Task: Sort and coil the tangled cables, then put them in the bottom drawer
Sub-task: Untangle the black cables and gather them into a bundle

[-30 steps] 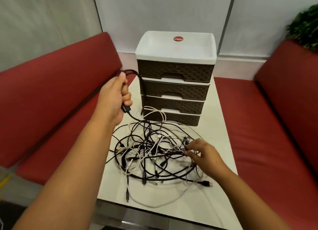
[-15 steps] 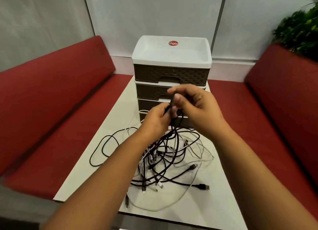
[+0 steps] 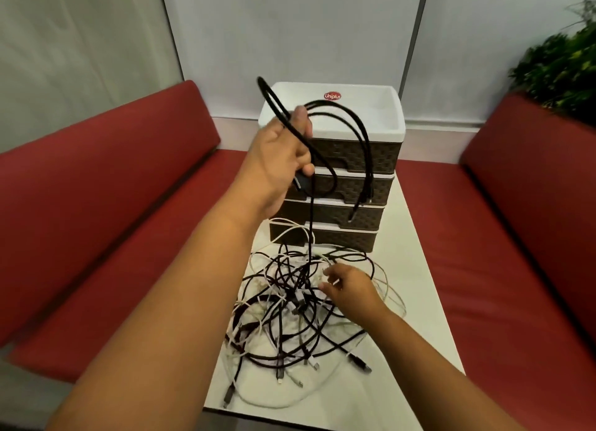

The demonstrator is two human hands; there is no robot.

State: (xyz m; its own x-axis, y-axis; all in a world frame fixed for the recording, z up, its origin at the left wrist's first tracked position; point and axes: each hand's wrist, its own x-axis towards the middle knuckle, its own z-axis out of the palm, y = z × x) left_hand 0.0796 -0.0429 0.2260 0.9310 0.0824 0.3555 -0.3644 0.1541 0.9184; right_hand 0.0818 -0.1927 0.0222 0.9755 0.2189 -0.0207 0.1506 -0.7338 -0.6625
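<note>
My left hand (image 3: 277,159) is raised in front of the drawer unit, shut on a black cable (image 3: 338,106) folded into loops. Two ends of it hang down before the drawers and one strand drops straight into the pile. A tangle of black and white cables (image 3: 290,317) lies on the white table (image 3: 416,301). My right hand (image 3: 350,290) rests low on the pile's right side, fingers spread among the strands. The brown four-drawer unit (image 3: 364,153) with a white top tray stands at the table's far end; its bottom drawer (image 3: 342,238) is closed.
Red bench seats run along both sides of the table, left (image 3: 106,237) and right (image 3: 503,253). A green plant (image 3: 561,66) sits above the right backrest. White wall panels stand behind the drawer unit. Loose connectors lie near the table's near edge.
My left hand has lifted higher with the black cable's loops. My right hand let go of it and dropped down onto the pile on the table.
</note>
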